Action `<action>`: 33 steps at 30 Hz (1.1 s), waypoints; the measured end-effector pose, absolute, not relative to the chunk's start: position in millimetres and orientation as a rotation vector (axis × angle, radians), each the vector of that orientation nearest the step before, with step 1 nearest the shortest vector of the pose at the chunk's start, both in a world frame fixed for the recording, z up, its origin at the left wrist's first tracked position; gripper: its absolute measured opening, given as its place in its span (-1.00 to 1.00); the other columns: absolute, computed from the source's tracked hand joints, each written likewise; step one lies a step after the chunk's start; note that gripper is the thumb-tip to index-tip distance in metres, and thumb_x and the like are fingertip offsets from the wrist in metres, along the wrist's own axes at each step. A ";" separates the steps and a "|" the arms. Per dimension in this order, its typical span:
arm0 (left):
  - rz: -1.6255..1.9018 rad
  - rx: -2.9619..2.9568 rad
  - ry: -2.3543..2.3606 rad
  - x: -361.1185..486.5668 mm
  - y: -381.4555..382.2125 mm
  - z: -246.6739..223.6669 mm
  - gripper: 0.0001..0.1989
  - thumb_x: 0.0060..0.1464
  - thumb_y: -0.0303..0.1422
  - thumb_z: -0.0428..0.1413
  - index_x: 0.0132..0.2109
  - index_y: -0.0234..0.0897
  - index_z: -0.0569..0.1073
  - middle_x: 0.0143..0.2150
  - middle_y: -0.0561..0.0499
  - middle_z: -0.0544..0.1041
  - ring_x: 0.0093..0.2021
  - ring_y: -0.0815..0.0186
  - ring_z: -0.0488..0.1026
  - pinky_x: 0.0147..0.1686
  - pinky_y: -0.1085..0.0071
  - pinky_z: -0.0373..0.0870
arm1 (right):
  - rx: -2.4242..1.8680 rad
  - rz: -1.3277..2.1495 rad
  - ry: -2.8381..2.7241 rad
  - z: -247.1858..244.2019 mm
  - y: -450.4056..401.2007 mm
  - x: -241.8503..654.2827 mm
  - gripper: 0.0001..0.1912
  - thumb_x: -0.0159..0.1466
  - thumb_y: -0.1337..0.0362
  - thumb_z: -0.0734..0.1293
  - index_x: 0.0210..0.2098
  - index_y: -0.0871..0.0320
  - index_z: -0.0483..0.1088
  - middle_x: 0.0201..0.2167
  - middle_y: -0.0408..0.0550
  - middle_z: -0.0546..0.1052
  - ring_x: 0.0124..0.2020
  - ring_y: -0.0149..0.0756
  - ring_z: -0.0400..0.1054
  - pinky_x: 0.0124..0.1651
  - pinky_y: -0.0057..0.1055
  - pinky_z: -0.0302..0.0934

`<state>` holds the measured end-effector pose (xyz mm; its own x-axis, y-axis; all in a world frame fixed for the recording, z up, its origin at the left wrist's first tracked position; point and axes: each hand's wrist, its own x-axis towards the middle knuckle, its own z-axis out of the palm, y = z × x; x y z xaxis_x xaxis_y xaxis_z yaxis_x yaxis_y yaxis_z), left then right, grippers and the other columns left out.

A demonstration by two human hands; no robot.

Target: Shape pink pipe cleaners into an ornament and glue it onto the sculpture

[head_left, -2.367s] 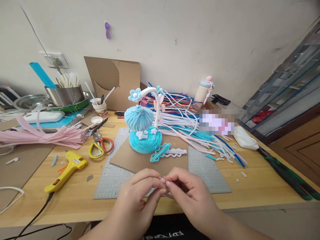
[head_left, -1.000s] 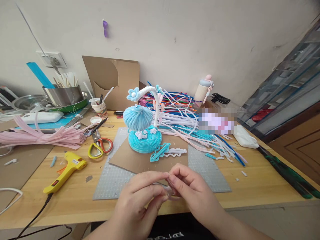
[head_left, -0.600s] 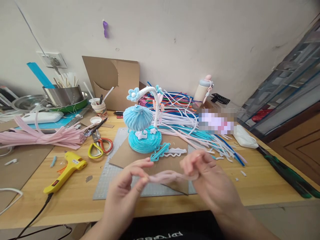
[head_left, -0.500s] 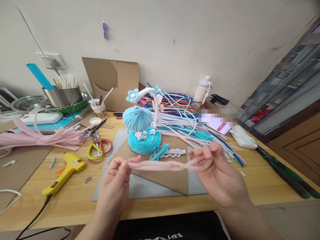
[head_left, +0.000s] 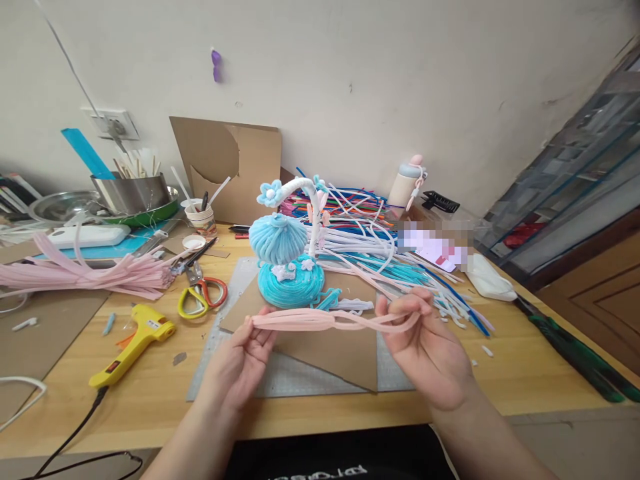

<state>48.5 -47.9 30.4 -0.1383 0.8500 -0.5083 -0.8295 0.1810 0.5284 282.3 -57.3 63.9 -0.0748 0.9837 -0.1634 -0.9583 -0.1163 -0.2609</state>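
A pale pink bundle of fuzzy stems (head_left: 320,321) stretches level between my two hands, above the cardboard sheet. My left hand (head_left: 245,357) pinches its left end between thumb and fingers. At the right, where the stems form a loop, my right hand (head_left: 425,343) has its fingers curled round the end. Just behind the bundle stands a blue fuzzy lamp-like piece, with a round turquoise base (head_left: 290,287), a ribbed light-blue shade (head_left: 278,239) and a white curved stem (head_left: 314,217) bearing flowers.
A yellow glue gun (head_left: 135,343) and scissors (head_left: 203,297) lie left, near pink stems (head_left: 90,270). Colored stems (head_left: 350,247) spread behind the lamp-like piece. At the right are a phone (head_left: 433,250), a bottle (head_left: 407,183) and a white packet with a dark green item (head_left: 575,350).
The pink bundle has risen slightly toward the lamp-like piece, now overlapping the small turquoise coils. My left hand has turned, its palm showing more. The view has shifted slightly.
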 end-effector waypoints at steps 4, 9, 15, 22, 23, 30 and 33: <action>1.543 -0.031 0.761 36.2 -44.7 41.7 -0.65 0.22 -0.59 -0.24 -0.40 -0.39 0.37 -0.46 -0.04 0.48 -0.37 0.38 0.52 -0.23 0.29 0.54 | -0.350 1.632 -0.063 63.0 -53.8 287.2 -0.82 0.16 0.50 0.32 -0.44 0.09 0.31 -0.56 -0.37 0.40 -0.44 -0.57 0.40 0.06 -0.34 0.29; 1.564 0.097 0.610 24.9 -48.7 53.4 -0.61 0.22 -0.61 -0.29 -0.52 -0.35 0.24 -0.60 0.13 0.23 -0.57 0.55 0.33 -0.22 0.44 0.52 | -0.470 1.695 -0.100 64.8 -53.0 291.1 -0.84 0.23 0.47 0.23 -0.44 0.13 0.29 -0.62 -0.32 0.27 -0.50 -0.55 0.34 0.02 -0.35 0.32; 1.526 0.201 0.635 19.9 -57.7 62.5 -0.65 0.16 -0.67 -0.23 -0.53 -0.32 0.19 -0.59 0.14 0.14 -0.59 0.52 0.21 -0.38 0.51 0.47 | -0.662 1.744 -0.110 72.5 -56.7 299.9 -0.78 0.28 0.49 0.11 -0.42 0.16 0.27 -0.67 -0.31 0.15 -0.64 -0.55 0.18 -0.16 -0.39 0.39; 1.394 0.367 0.709 11.2 -73.7 58.2 -0.71 0.05 -0.70 -0.07 -0.55 -0.33 0.19 -0.61 0.14 0.15 -0.59 0.50 0.18 -0.42 0.48 0.43 | -0.718 1.815 -0.146 77.6 -67.3 307.5 -0.85 0.23 0.48 0.19 -0.45 0.17 0.23 -0.66 -0.31 0.09 -0.66 -0.55 0.09 -0.33 -0.44 0.35; 1.374 0.379 0.729 10.1 -75.8 57.6 -0.71 0.05 -0.69 -0.05 -0.56 -0.33 0.20 -0.62 0.14 0.15 -0.59 0.50 0.18 -0.43 0.48 0.42 | -0.723 1.828 -0.148 77.3 -68.8 308.1 -0.86 0.22 0.47 0.21 -0.45 0.17 0.23 -0.66 -0.31 0.09 -0.66 -0.55 0.08 -0.34 -0.44 0.35; 1.305 0.372 0.742 8.1 -91.9 54.3 -0.79 0.02 -0.52 0.12 -0.50 -0.33 0.27 -0.63 0.17 0.16 -0.63 0.52 0.13 -0.49 0.49 0.36 | -0.752 1.923 -0.226 70.6 -79.9 311.4 -0.85 0.16 0.48 0.29 -0.48 0.18 0.24 -0.66 -0.29 0.08 -0.63 -0.53 0.06 -0.50 -0.52 0.22; 1.293 0.362 0.751 8.2 -96.7 47.4 -0.77 0.05 -0.52 0.09 -0.52 -0.33 0.26 -0.63 0.16 0.16 -0.63 0.51 0.14 -0.51 0.48 0.37 | -0.793 1.933 -0.215 62.2 -81.2 313.3 -0.83 0.18 0.49 0.27 -0.48 0.18 0.22 -0.66 -0.30 0.08 -0.64 -0.53 0.07 -0.49 -0.52 0.23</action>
